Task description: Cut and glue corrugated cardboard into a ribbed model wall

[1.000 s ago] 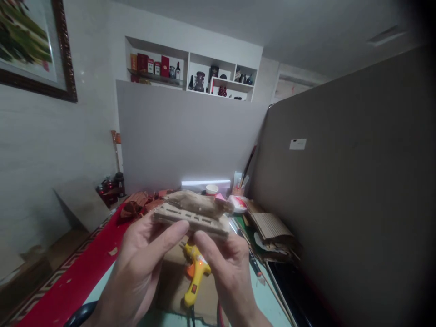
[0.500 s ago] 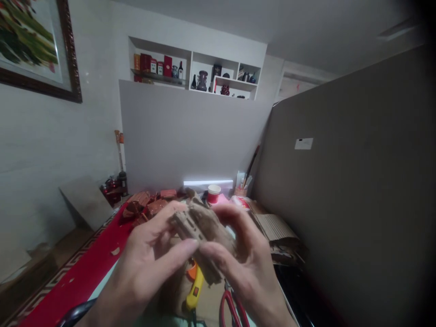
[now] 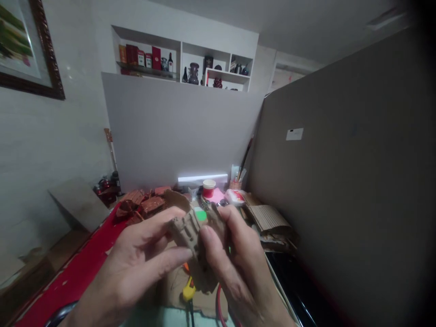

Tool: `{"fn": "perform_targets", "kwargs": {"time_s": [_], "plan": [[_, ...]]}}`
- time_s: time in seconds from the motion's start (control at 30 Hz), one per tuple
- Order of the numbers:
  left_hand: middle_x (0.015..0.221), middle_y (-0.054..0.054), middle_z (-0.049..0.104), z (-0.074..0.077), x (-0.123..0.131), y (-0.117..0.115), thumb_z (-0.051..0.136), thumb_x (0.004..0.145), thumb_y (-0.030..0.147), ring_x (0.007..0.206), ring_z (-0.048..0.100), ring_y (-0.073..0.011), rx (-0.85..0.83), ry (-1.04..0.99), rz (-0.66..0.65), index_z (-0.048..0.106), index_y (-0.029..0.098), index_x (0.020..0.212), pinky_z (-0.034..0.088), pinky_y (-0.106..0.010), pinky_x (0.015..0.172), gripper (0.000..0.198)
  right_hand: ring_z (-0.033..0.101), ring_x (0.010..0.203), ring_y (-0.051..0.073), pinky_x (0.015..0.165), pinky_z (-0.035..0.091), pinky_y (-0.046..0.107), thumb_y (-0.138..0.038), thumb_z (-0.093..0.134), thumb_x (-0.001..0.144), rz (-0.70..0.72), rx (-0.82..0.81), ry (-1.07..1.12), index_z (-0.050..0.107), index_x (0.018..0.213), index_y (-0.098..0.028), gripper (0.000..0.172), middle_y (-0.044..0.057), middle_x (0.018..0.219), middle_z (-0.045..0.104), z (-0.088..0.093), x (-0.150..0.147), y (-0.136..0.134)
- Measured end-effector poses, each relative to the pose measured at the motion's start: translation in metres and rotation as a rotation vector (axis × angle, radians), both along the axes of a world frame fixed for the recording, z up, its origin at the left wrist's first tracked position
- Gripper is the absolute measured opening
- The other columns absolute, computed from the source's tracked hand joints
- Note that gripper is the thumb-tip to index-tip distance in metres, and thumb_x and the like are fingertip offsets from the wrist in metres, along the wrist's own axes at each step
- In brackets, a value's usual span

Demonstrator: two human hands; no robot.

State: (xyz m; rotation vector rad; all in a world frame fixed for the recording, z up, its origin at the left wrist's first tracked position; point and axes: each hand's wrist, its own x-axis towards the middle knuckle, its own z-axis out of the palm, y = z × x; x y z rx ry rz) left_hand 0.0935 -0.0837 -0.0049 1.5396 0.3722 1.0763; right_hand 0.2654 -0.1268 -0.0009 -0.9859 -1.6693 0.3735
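- Head view: the left hand (image 3: 132,254) pinches a brown, slotted piece (image 3: 185,230), its thumb on the near face and its fingers curled about the left side.
- Right hand (image 3: 235,261) grips the same piece from the other side, thumb laid along the near face, index finger at the far edge.
- That piece sits tilted between both hands, above the counter (image 3: 170,318); its lower end points down toward the gap between the wrists.
- Below the hands, a yellow glue gun (image 3: 188,290) lies on a flat cardboard sheet (image 3: 207,303), partly hidden by the piece.
- Just left of the right wrist, a curved red handle (image 3: 220,305) shows; the rest is covered.
- Beyond the left hand lie reddish-brown pieces (image 3: 153,205), and left of it a red cloth (image 3: 80,256).
- Beyond the fingertips stands a red-and-white cup (image 3: 209,189), beside a pink sheet (image 3: 217,195).
- Right of the right hand are stacked corrugated cardboard scraps (image 3: 270,218).
- Around the left wrist is a dark band (image 3: 60,313).
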Motion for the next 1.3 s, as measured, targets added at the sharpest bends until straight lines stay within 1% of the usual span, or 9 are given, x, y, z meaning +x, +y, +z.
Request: {"fn": "perform_targets", "kwargs": {"time_s": [0.17, 0.3, 0.5, 0.6, 0.73, 0.8, 1.07, 1.23, 1.3], "plan": [[0.111, 0.002, 0.077, 0.003, 0.003, -0.003, 0.073, 0.084, 0.015, 0.102, 0.071, -0.0218, -0.124, -0.075, -0.032, 0.078, 0.037, 0.109, 0.059, -0.023, 0.082, 0.033, 0.041, 0.059, 0.010, 0.059, 0.039, 0.026, -0.026, 0.055, 0.094, 0.080, -0.019, 0.118, 0.050, 0.082, -0.022, 0.014, -0.006, 0.069, 0.046, 0.003, 0.002, 0.003], [0.120, -0.002, 0.076, 0.003, 0.002, -0.005, 0.070, 0.087, 0.018, 0.110, 0.069, -0.0247, -0.138, -0.099, 0.045, 0.074, 0.035, 0.118, 0.058, -0.025, 0.088, 0.036, 0.049, 0.067, 0.012, 0.062, 0.042, 0.027, -0.030, 0.060, 0.092, 0.170, -0.069, 0.147, 0.055, 0.085, -0.021, 0.013, -0.003, 0.077, 0.055, 0.011, 0.005, 0.001], [0.114, 0.001, 0.078, 0.001, 0.000, -0.003, 0.073, 0.085, 0.014, 0.106, 0.072, -0.0202, -0.100, -0.128, 0.138, 0.075, 0.039, 0.116, 0.057, -0.022, 0.090, 0.040, 0.050, 0.069, 0.012, 0.062, 0.042, 0.029, -0.021, 0.057, 0.092, 0.074, 0.044, 0.054, 0.056, 0.081, -0.020, 0.012, -0.002, 0.077, 0.055, 0.007, 0.001, -0.002], [0.116, -0.001, 0.077, 0.003, 0.001, -0.007, 0.073, 0.085, 0.018, 0.110, 0.070, -0.0223, -0.116, -0.122, 0.136, 0.074, 0.037, 0.117, 0.058, -0.021, 0.085, 0.038, 0.055, 0.072, 0.013, 0.065, 0.047, 0.028, -0.015, 0.056, 0.092, 0.093, 0.109, 0.075, 0.059, 0.095, -0.021, 0.007, -0.002, 0.081, 0.058, 0.000, 0.000, -0.002], [0.123, -0.001, 0.073, 0.008, 0.004, -0.012, 0.069, 0.087, 0.024, 0.119, 0.064, -0.0260, -0.153, -0.139, 0.119, 0.075, 0.035, 0.114, 0.056, -0.026, 0.091, 0.029, 0.061, 0.093, 0.014, 0.080, 0.053, 0.026, -0.006, 0.058, 0.089, 0.148, 0.298, 0.002, 0.050, 0.128, -0.025, 0.045, 0.000, 0.102, 0.063, -0.002, 0.004, -0.001], [0.129, -0.001, 0.070, 0.009, 0.004, -0.013, 0.066, 0.090, 0.025, 0.123, 0.060, -0.0269, -0.143, -0.113, 0.129, 0.074, 0.034, 0.114, 0.054, -0.028, 0.096, 0.027, 0.061, 0.096, 0.013, 0.086, 0.052, 0.023, -0.002, 0.057, 0.088, 0.149, 0.346, -0.075, 0.048, 0.134, -0.026, 0.052, 0.001, 0.112, 0.062, -0.001, 0.005, 0.000], [0.126, 0.000, 0.068, 0.000, -0.001, -0.012, 0.061, 0.094, 0.024, 0.114, 0.063, -0.0243, -0.212, -0.087, 0.095, 0.068, 0.037, 0.122, 0.058, -0.024, 0.083, 0.032, 0.063, 0.088, 0.012, 0.075, 0.052, 0.021, -0.004, 0.053, 0.087, 0.075, 0.393, -0.181, 0.050, 0.117, -0.019, 0.033, 0.000, 0.092, 0.060, 0.002, 0.004, 0.004], [0.117, -0.003, 0.070, 0.006, 0.006, -0.015, 0.070, 0.088, 0.030, 0.104, 0.067, -0.0239, -0.249, -0.112, 0.183, 0.072, 0.030, 0.114, 0.058, -0.022, 0.077, 0.026, 0.058, 0.070, 0.010, 0.064, 0.051, 0.020, -0.008, 0.055, 0.088, 0.049, 0.435, -0.205, 0.050, 0.107, -0.022, 0.025, -0.003, 0.083, 0.059, 0.002, 0.001, 0.004], [0.114, -0.003, 0.071, 0.009, 0.011, -0.016, 0.069, 0.088, 0.029, 0.100, 0.068, -0.0221, -0.297, -0.149, 0.154, 0.072, 0.029, 0.113, 0.057, -0.021, 0.075, 0.024, 0.057, 0.068, 0.010, 0.063, 0.051, 0.021, -0.009, 0.056, 0.088, 0.043, 0.439, -0.187, 0.050, 0.105, -0.023, 0.023, -0.004, 0.081, 0.059, 0.001, -0.002, 0.005]]}}
